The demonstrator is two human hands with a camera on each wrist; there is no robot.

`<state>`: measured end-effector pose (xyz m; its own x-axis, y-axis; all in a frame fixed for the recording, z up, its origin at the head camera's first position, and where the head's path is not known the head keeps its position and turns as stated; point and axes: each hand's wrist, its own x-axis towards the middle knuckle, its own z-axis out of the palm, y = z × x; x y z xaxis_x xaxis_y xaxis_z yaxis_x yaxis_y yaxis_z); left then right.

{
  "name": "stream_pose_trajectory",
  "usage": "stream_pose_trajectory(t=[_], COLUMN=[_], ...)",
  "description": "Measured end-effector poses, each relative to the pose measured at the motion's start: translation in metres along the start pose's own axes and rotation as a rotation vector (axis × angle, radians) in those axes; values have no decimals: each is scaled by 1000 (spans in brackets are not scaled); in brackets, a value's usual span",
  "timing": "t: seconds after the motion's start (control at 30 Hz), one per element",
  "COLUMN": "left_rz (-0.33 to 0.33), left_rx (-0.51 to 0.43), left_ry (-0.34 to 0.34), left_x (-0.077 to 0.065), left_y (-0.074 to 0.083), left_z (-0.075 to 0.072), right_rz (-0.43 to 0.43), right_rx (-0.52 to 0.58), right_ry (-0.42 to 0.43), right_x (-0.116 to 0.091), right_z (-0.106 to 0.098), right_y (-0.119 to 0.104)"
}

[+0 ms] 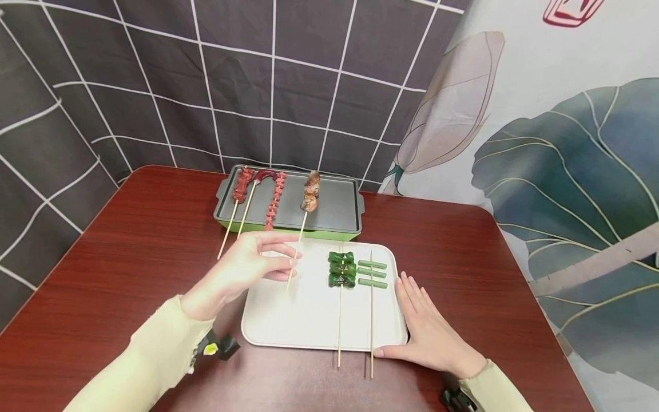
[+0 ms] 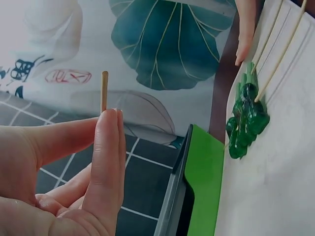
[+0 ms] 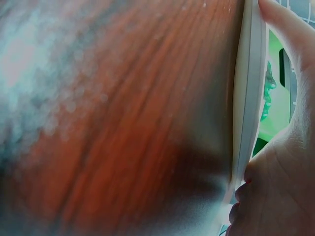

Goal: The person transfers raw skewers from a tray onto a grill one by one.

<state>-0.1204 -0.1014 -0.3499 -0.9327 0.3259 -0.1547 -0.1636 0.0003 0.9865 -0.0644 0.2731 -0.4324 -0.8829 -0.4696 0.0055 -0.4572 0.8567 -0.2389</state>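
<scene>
In the head view my left hand (image 1: 252, 260) pinches the wooden stick of a browned meat skewer (image 1: 311, 191), its meat end over the grill pan (image 1: 337, 200). The left wrist view shows the stick's end (image 2: 104, 91) poking out past my thumb and fingertips; the meat is out of sight there. My right hand (image 1: 435, 337) rests against the right side of a white tray (image 1: 288, 329), fingers straight, thumb at the front edge. On that tray lie a dark green pepper skewer (image 1: 342, 269) and a skewer of short green bean-like pieces (image 1: 379, 273), sticks extending over its front edge.
The grey pan with green sides stands behind the tray. Along its left part lie a red meat skewer (image 1: 241, 186), a dark red curled skewer (image 1: 265, 174) and a skewer of small red pieces (image 1: 275, 200). A tiled-pattern cloth (image 1: 231, 86) hangs behind the brown table (image 1: 128, 229).
</scene>
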Motion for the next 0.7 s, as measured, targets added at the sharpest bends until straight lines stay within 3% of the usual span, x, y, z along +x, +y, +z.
stream_pose_trajectory(t=[0.27, 0.7], left_rz=[-11, -117], left_rx=[19, 63], left_ry=[2, 46], left_x=[20, 52], left_y=[5, 7], left_z=[-9, -20], right_rz=[-8, 18], right_rx=[-3, 6], right_ry=[9, -19], right_x=[1, 0], right_z=[0, -1], right_y=[-1, -1])
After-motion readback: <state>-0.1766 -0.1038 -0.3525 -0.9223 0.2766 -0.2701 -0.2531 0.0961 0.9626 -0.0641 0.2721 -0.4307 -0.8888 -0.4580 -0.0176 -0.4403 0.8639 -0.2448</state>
